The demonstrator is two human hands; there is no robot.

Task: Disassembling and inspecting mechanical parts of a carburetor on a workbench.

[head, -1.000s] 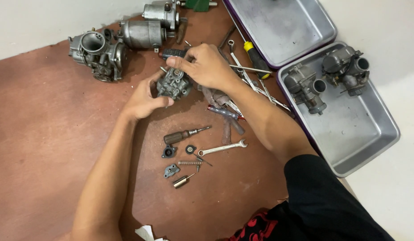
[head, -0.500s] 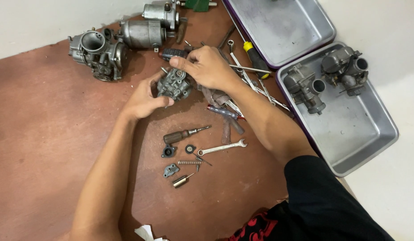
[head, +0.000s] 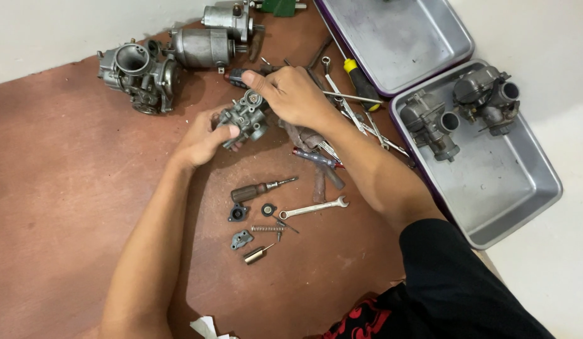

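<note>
Both forearms are bare; the right arm wears a black short sleeve [head: 454, 276] (red pattern [head: 360, 320] lower down).

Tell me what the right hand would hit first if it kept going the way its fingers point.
Probably the big carburetor at the board's upper left; the right hand points that way over the small carburetor it already touches. Depth is unclear.

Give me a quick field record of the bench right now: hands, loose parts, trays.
Left hand: holds a small carburetor body from the side, in a closed grip.
Right hand: on top of the same carburetor, fingers pressing at its upper end.
Loose parts: screwdriver, combination wrench, spring, small fittings below the hands.
Near tray: two carburetors.
Far tray: nothing visible inside.
Board, top left: larger carburetor.
</note>
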